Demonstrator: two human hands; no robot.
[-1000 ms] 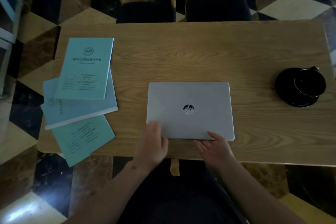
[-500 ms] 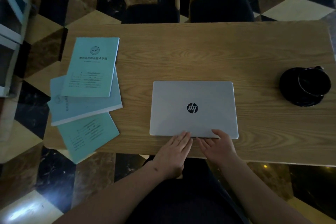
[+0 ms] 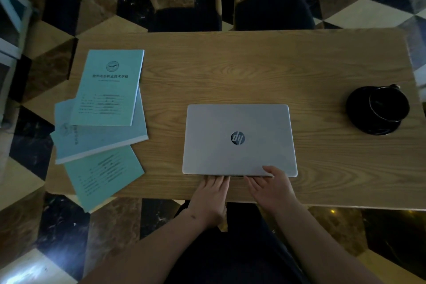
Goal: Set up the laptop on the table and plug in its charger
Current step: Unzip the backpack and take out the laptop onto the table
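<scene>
A closed silver laptop (image 3: 239, 140) with a round logo lies flat on the wooden table (image 3: 230, 71), near its front edge. My left hand (image 3: 211, 198) rests palm down on the table with its fingertips at the laptop's front edge. To its right, my right hand (image 3: 273, 188) has its thumb on top of the lid's front edge and its fingers at the edge below. No charger is in view.
Three light blue booklets (image 3: 103, 122) lie fanned at the table's left end, one overhanging the front edge. A black cup on a black saucer (image 3: 378, 110) stands at the right end. Two dark chairs (image 3: 272, 11) are tucked in at the far side.
My left hand has slid off the lid's left corner to the middle of the laptop's front edge, beside the right hand. The laptop stays closed.
</scene>
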